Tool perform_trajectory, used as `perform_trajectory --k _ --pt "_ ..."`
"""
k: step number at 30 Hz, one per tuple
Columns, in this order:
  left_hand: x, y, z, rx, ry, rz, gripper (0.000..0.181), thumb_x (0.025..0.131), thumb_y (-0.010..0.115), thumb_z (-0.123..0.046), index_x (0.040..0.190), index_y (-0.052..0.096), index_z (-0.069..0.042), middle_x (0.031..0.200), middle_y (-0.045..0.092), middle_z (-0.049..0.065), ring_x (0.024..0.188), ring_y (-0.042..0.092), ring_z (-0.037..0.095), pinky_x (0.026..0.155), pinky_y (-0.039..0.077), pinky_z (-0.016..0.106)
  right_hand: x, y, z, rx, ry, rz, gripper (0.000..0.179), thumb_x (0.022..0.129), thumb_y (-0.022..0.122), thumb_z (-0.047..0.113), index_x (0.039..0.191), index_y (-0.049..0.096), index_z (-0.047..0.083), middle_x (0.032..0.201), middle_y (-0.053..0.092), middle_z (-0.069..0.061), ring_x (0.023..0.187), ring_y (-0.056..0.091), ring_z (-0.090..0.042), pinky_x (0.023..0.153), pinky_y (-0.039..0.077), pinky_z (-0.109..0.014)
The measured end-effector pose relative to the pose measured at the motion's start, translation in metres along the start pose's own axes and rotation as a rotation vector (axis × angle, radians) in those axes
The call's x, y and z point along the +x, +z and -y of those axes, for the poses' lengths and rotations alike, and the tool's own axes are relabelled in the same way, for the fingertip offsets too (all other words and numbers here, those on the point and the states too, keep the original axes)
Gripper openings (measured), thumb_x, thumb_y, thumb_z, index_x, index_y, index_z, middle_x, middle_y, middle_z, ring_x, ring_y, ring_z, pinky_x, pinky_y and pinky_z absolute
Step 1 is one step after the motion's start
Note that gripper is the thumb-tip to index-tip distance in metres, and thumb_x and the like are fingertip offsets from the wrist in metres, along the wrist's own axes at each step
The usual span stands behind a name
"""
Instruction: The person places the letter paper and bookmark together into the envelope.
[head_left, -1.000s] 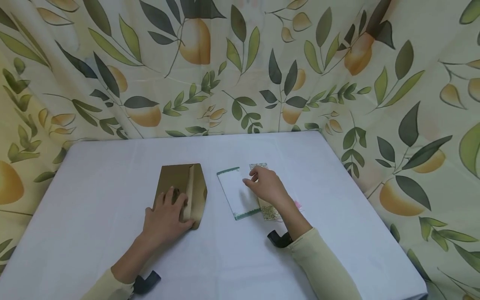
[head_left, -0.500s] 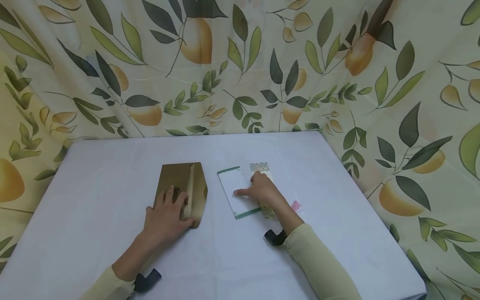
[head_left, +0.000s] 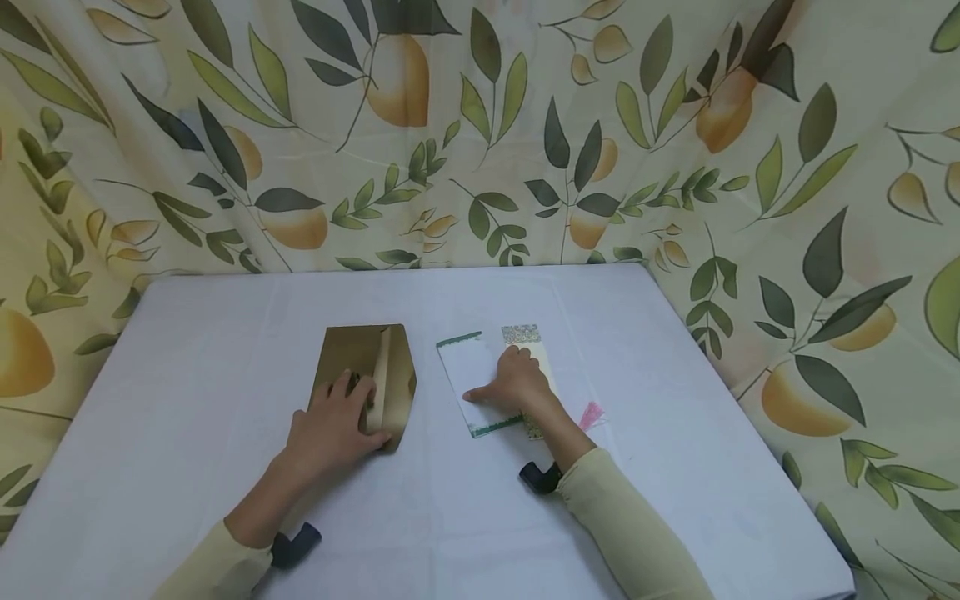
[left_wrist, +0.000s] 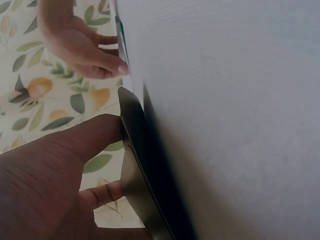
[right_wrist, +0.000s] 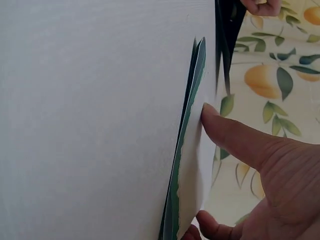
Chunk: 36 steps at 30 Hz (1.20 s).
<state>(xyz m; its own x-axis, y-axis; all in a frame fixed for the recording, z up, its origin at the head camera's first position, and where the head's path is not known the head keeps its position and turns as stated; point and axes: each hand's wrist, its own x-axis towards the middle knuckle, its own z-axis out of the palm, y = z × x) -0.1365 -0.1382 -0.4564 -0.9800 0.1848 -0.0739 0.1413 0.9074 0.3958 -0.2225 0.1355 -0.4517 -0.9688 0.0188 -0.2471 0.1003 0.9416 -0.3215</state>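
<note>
A gold-brown envelope point(head_left: 351, 346) with a pale strip along its flap lies left of centre. My left hand point(head_left: 330, 433) rests on it, fingers spread over the surface and thumb by the lower right edge. In the left wrist view, thumb and fingertips touch the envelope point(left_wrist: 136, 187). To the right lies a white card point(head_left: 463, 362) with green borders. My right hand point(head_left: 517, 383) is over it, its thumb stretched onto the card point(right_wrist: 192, 160), as the right wrist view shows. The other fingers lie on a glittery-ended bookmark-like strip point(head_left: 522, 335), partly hidden under the hand.
A pink tassel point(head_left: 591, 415) lies right of the strip, beside my right forearm. All these things lie on a white-covered table point(head_left: 225, 325). A patterned curtain point(head_left: 480, 167) with leaves and fruit hangs behind it. Dark wrist mounts point(head_left: 296, 546) sit at both wrists.
My right hand has come down from above the card and strip, its thumb now stretched onto the card. The left hand stays on the envelope.
</note>
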Motion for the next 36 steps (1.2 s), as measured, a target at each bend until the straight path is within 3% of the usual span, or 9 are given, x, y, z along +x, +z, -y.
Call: perform_trajectory --k 9,16,19,21,23,26,28,30,36 --pt "0.005 -0.003 0.001 -0.016 -0.008 0.046 0.059 0.086 0.082 -0.045 0.126 0.052 -0.014 0.152 0.038 0.035 0.131 0.042 0.056 0.074 0.049 0.071 -0.002 -0.003 0.005 0.074 0.001 0.034 0.109 0.072 0.096 0.042 0.144 0.031 -0.009 0.107 0.06 -0.021 0.086 0.061 -0.032 0.074 0.052 -0.045" --pt "0.005 -0.004 0.001 -0.017 -0.004 0.057 0.056 0.086 0.082 -0.045 0.123 0.052 -0.016 0.152 0.039 0.034 0.13 0.043 0.056 0.071 0.05 0.07 -0.001 -0.003 -0.002 0.069 -0.056 0.088 0.075 0.077 0.092 0.041 0.121 0.055 -0.007 0.096 0.061 -0.013 0.084 0.059 -0.027 0.072 0.051 -0.041" --pt "0.005 -0.005 -0.001 -0.015 -0.007 0.056 0.055 0.086 0.082 -0.045 0.123 0.053 -0.016 0.152 0.039 0.034 0.13 0.043 0.056 0.071 0.05 0.069 0.0 -0.002 -0.006 0.113 -0.086 0.109 0.063 0.084 0.087 0.037 0.12 0.06 -0.006 0.103 0.065 -0.015 0.088 0.062 -0.028 0.076 0.052 -0.042" --pt "0.004 -0.006 -0.001 -0.013 -0.008 0.057 0.055 0.086 0.082 -0.044 0.123 0.053 -0.016 0.152 0.039 0.034 0.13 0.043 0.056 0.071 0.05 0.069 0.0 -0.003 -0.008 0.141 -0.101 0.116 0.058 0.091 0.08 0.034 0.127 0.06 -0.007 0.115 0.066 -0.019 0.099 0.064 -0.031 0.083 0.053 -0.044" --pt "0.004 -0.006 -0.001 -0.014 -0.008 0.057 0.054 0.087 0.082 -0.044 0.122 0.053 -0.016 0.151 0.039 0.034 0.13 0.044 0.056 0.071 0.05 0.068 -0.001 -0.003 -0.01 0.177 -0.11 0.129 0.046 0.1 0.069 0.031 0.126 0.06 -0.007 0.116 0.066 -0.021 0.101 0.063 -0.033 0.085 0.052 -0.046" --pt "0.004 -0.006 -0.001 -0.018 -0.008 0.055 0.054 0.086 0.082 -0.044 0.121 0.052 -0.016 0.151 0.039 0.035 0.13 0.044 0.057 0.07 0.051 0.068 -0.002 -0.005 -0.011 0.24 -0.131 0.139 0.031 0.107 0.055 0.026 0.113 0.063 -0.003 0.102 0.064 -0.018 0.09 0.06 -0.029 0.078 0.05 -0.042" --pt "0.004 -0.006 -0.001 -0.024 -0.007 0.052 0.053 0.086 0.082 -0.044 0.12 0.052 -0.016 0.151 0.039 0.036 0.13 0.043 0.057 0.07 0.051 0.068 -0.004 -0.006 -0.011 0.294 -0.142 0.137 0.028 0.108 0.051 0.025 0.098 0.06 0.001 0.085 0.057 -0.014 0.075 0.053 -0.025 0.068 0.045 -0.038" --pt "0.004 -0.005 -0.001 -0.027 -0.006 0.048 0.052 0.087 0.082 -0.043 0.12 0.052 -0.016 0.151 0.038 0.036 0.13 0.043 0.057 0.071 0.051 0.07 -0.003 -0.006 -0.012 0.333 -0.164 0.117 0.028 0.109 0.049 0.024 0.092 0.059 0.004 0.078 0.053 -0.01 0.069 0.049 -0.022 0.062 0.041 -0.034" --pt "0.006 -0.004 -0.002 -0.02 0.0 0.04 0.053 0.086 0.083 -0.042 0.121 0.052 -0.015 0.15 0.039 0.037 0.13 0.043 0.057 0.073 0.05 0.071 -0.003 -0.006 -0.013 0.451 -0.19 0.073 0.027 0.109 0.051 0.025 0.102 0.066 0.004 0.076 0.054 -0.008 0.067 0.048 -0.019 0.061 0.039 -0.032"
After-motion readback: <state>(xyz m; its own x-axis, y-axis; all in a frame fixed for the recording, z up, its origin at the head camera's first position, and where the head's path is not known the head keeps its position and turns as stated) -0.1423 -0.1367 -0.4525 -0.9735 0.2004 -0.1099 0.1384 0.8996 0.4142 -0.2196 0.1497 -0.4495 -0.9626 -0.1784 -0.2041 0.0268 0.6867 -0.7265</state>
